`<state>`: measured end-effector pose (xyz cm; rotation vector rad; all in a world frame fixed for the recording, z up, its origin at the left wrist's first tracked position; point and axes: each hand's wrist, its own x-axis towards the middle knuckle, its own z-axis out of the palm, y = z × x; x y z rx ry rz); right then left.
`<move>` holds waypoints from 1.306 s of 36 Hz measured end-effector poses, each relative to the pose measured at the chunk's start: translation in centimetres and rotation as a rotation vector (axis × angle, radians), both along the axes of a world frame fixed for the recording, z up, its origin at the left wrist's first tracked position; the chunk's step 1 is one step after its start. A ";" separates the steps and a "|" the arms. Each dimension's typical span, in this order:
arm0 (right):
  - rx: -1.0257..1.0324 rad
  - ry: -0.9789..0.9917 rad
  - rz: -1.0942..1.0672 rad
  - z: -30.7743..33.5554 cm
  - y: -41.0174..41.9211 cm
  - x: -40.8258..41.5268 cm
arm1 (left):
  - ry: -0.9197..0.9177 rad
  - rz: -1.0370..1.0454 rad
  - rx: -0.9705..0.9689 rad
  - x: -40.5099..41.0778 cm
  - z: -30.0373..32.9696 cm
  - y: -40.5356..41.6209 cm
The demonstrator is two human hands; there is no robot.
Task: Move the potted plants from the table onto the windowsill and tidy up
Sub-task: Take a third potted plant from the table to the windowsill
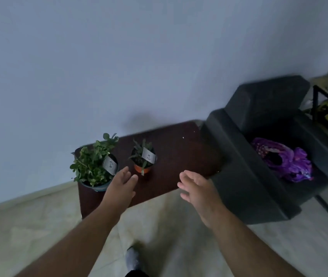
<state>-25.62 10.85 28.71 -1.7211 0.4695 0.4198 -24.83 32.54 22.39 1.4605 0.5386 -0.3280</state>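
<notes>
The fingers [127, 172] of the left hand [122, 183] are spread wide and hold nothing; they reach toward the gap between the two pots. The right hand [194, 186] is likewise open and empty, its fingers loosely fanned above the near edge of the desk [179, 156]. Both potted plants stand upright on the dark desk: the bushy plant in a dark pot [94, 166] at the left end, just beside the left hand, and the small plant in an orange pot [143, 158] a little to the right of it, apart from the right hand.

The step in hand looks like the reach to pick up. To do it well, each hand should close around a pot's wall below the rim, not the leaves or the paper tags, and lift straight up so no soil spills. The bushy plant looks top-heavy, so a low, firm hold suits it. No windowsill shows here. A dark armchair [249, 176] with a purple cloth [291, 162] stands to the right.
</notes>
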 end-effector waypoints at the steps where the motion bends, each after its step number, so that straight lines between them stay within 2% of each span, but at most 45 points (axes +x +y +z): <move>1: 0.003 0.005 0.003 0.1 0.1 0.8 | 0.010 0.002 0.013 0.8 0.0 -0.1; 5: 0.018 0.059 0.038 -2.5 0.0 5.1 | 0.050 0.036 0.053 4.5 -2.0 -0.8; 17: 0.017 0.193 0.143 -15.9 -0.1 18.1 | 0.225 0.192 0.201 12.4 -12.8 -2.5; 24: -0.052 0.195 0.197 -22.2 0.4 22.7 | 0.284 0.220 0.243 15.6 -17.7 -3.0; 29: -0.073 0.210 0.267 -24.9 1.4 24.5 | 0.321 0.241 0.283 17.1 -19.0 -3.2; 35: 0.006 0.273 0.286 -25.3 2.2 25.2 | 0.297 0.263 0.168 17.6 -20.0 -3.3; 39: 0.075 0.270 0.299 -23.1 1.9 24.9 | 0.287 0.297 0.106 17.3 -19.0 -3.6; 43: 0.046 0.226 0.322 -18.9 1.0 24.6 | 0.247 0.335 0.063 16.5 -15.6 -4.1; 47: 0.037 0.141 0.354 -11.6 0.0 24.4 | 0.213 0.350 0.089 15.2 -8.6 -5.0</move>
